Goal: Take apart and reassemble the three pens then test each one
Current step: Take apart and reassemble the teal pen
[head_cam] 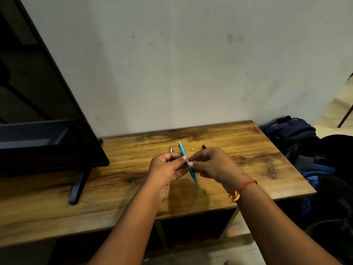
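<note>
One head-worn wide-angle view looks forward and down from near above the wooden table (248, 150), facing the far wall (191, 64).

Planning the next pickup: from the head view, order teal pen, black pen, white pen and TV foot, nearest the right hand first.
1. teal pen, pinched by the right hand
2. black pen, just behind
3. white pen, further left
4. TV foot, far left
</note>
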